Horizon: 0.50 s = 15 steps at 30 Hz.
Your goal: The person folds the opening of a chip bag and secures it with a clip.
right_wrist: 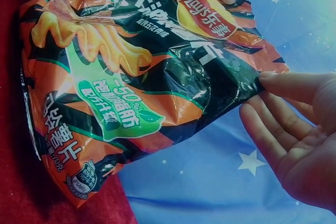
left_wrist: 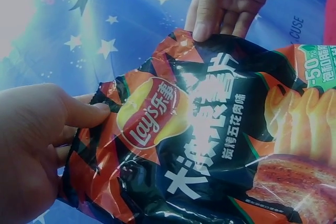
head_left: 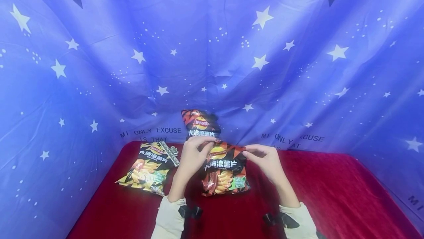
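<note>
Both hands hold a black, red and orange bag of Lay's potato chips (head_left: 225, 169) by its upper part, its printed front turned toward me. At the top-left edge, my left hand (head_left: 195, 154) pinches the bag between thumb and fingers, as the left wrist view also shows. My right hand (head_left: 266, 160) pinches the upper right edge, its thumb (right_wrist: 289, 83) on the front of the bag and the other fingers behind. In the right wrist view the bag hangs at a slant, its lower end over the red cloth.
A yellow and black bag of chips (head_left: 142, 176) lies at the left on the red-covered table (head_left: 318, 183). Across its top right is a piano-key-patterned strip (head_left: 169, 153). Behind the held bag, another red and black chip bag (head_left: 200, 124) stands against the blue star-print curtain (head_left: 212, 58).
</note>
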{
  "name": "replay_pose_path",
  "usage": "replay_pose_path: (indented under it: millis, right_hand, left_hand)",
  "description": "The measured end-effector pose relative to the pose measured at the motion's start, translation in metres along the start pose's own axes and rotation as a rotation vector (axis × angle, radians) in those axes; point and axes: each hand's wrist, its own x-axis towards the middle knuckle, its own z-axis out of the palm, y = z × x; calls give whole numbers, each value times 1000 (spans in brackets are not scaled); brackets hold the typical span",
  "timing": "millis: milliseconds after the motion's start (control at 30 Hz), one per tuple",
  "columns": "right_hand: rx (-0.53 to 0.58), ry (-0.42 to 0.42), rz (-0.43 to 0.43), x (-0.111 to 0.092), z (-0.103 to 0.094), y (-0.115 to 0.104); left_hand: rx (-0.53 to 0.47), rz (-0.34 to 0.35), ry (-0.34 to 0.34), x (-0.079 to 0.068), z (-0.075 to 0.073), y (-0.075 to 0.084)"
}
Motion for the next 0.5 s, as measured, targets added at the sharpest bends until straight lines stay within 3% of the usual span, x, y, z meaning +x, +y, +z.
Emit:
replay_pose_path:
  millis: [367, 500]
  right_hand:
    - [33, 22, -13, 2, 5, 3]
    - [32, 34, -5, 2, 6, 3]
  left_hand:
    - [-43, 101, 93, 2, 7, -14]
    - [-41, 110, 96, 2, 7, -15]
